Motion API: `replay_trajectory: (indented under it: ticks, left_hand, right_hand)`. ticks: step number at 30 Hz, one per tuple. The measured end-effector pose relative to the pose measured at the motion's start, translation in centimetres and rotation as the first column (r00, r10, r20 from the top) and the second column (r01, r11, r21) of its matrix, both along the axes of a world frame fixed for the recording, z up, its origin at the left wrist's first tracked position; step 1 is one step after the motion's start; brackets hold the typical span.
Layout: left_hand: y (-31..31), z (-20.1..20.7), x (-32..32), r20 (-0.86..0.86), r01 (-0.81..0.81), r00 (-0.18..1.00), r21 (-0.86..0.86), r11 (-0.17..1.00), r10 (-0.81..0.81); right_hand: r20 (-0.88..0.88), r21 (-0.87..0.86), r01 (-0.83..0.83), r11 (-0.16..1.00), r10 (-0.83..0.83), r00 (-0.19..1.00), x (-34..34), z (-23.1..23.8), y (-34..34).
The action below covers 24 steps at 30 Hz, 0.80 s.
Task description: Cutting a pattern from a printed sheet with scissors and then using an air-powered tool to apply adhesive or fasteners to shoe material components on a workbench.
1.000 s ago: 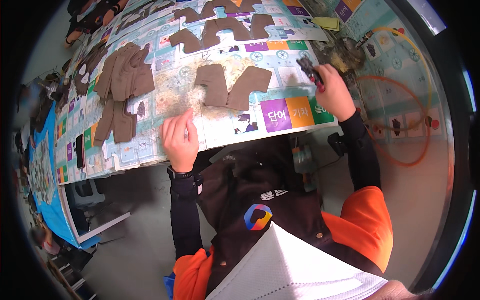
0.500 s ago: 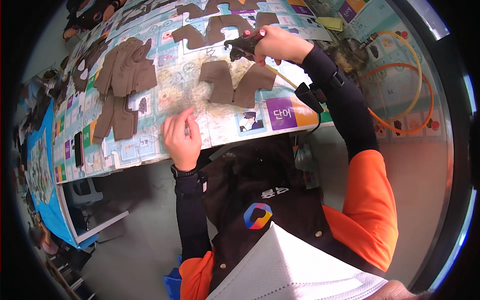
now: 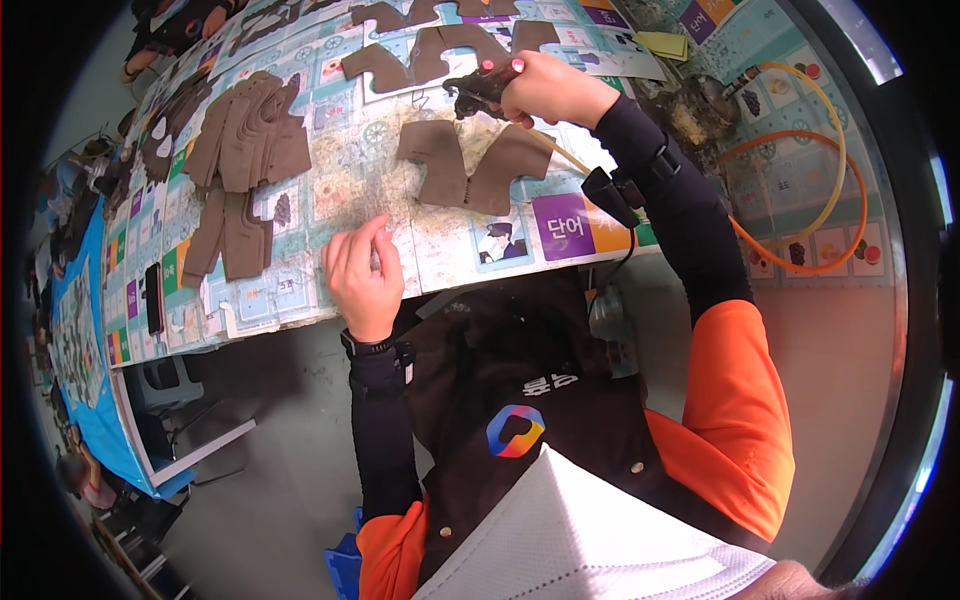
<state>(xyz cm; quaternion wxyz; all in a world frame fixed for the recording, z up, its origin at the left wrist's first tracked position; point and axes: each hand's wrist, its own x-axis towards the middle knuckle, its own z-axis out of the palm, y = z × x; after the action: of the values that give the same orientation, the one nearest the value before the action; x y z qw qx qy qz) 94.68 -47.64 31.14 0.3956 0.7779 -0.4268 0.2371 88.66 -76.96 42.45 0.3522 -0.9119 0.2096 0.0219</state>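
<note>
My right hand [image 3: 552, 90] is wrapped around a dark, stained spray gun [image 3: 480, 90] with pinkish-red knobs on top. It is above the far side of a brown V-shaped cut piece [image 3: 476, 172], which lies flat on the table with a short seam at its middle. A yellowish hose [image 3: 562, 150] runs from the gun back under my right forearm. Near the table's front edge, my left hand [image 3: 364, 275] is half curled with fingers and thumb apart and nothing in it.
Stacked brown cut pieces [image 3: 245, 135] lie at the left of the patterned table [image 3: 345, 190]. More brown pieces [image 3: 430, 55] rest on sheets at the back. A phone [image 3: 154, 298] sits by the left edge. Yellow and orange hoses [image 3: 862, 190] loop at right. Another person [image 3: 180, 30] is at far left.
My right hand and the spray gun have shifted slightly to the left. My left hand and the V-shaped piece stay almost in place.
</note>
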Motion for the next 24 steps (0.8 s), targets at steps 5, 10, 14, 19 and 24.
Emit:
replay_trajectory:
  ticks: [5,10,14,19,24]
  left_hand:
    - [0.1,0.1,-0.1,-0.009,-0.006,1.000,-0.003,1.000,0.006]
    - [-0.1,0.1,-0.2,-0.011,-0.005,1.000,0.000,1.000,0.005]
    - [0.0,0.1,-0.2,-0.020,-0.009,1.000,-0.008,1.000,0.009]
    - [0.0,0.2,-0.2,-0.021,-0.009,1.000,-0.011,1.000,0.008]
    - [0.0,0.3,-0.2,-0.007,-0.025,1.000,0.028,0.999,0.025]
  right_hand:
    - [0.000,0.024,0.017,1.000,-0.017,1.000,-0.6,1.0,0.8]
    - [0.026,0.025,0.031,0.999,-0.031,0.999,-0.7,0.8,0.9]
    - [-0.017,-0.021,0.001,1.000,-0.002,1.000,-0.7,1.2,1.0]
    - [-0.034,-0.004,-0.023,1.000,0.023,0.999,-1.2,1.2,0.8]
    - [0.033,0.015,-0.025,1.000,0.024,0.999,-1.6,0.8,1.3]
